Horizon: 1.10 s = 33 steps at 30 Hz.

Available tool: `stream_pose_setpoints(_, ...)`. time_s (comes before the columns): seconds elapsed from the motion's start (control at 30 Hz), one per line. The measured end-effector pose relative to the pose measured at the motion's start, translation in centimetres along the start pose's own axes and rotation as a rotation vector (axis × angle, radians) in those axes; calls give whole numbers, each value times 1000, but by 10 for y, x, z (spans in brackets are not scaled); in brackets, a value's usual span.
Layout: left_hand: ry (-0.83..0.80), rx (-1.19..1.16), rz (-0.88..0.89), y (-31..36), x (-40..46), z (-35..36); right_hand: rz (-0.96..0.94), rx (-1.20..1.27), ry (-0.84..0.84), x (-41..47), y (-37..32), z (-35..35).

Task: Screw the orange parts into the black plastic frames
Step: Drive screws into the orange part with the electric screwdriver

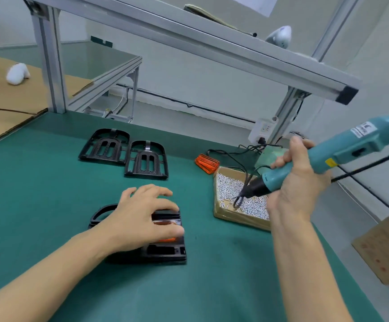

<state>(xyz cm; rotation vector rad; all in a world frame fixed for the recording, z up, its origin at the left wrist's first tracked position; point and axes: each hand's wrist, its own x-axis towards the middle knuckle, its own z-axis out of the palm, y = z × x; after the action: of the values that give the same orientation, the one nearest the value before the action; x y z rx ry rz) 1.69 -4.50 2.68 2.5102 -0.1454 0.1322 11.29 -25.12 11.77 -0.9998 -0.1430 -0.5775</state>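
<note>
Green mat [49,182] lies bare between near frame [165,252] and two spare frames [123,152].

Left hand [142,214] rests on black plastic frame [165,249] holding orange part [165,222], near mat edge. Two more black frames [123,153] behind it. Cardboard screw box [237,214] right; teal electric screwdriver [328,156] in right hand [298,180], tip over box. Loose orange ribbed part [207,163] behind box.
</note>
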Motion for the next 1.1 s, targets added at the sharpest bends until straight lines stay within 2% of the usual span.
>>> stream_pose_setpoints(0.1, 146, -8, 69, 20, 33, 1, -112, -66, 110, 5, -1, -17)
stream_pose_setpoints(0.17, 160, 28, 102, 39, 61, 7, -158, -119, 130, 6, -3, -25)
stream_pose_setpoints(0.33, 91, 142, 101, 77, 125, 40, -75, -92, 137, 5, -1, -34)
stream_pose_setpoints(0.5, 2, 433, -23, 81, 154, 72, -33, -119, 133, 1, 6, -40)
stream_pose_setpoints(0.6, -16, 528, -47, 80, 160, 81, -23, -120, 135, 2, 9, -42)
stream_pose_setpoints(1.1, -126, 565, -17, 101, 165, 87, 24, -140, 138, -1, 21, -47)
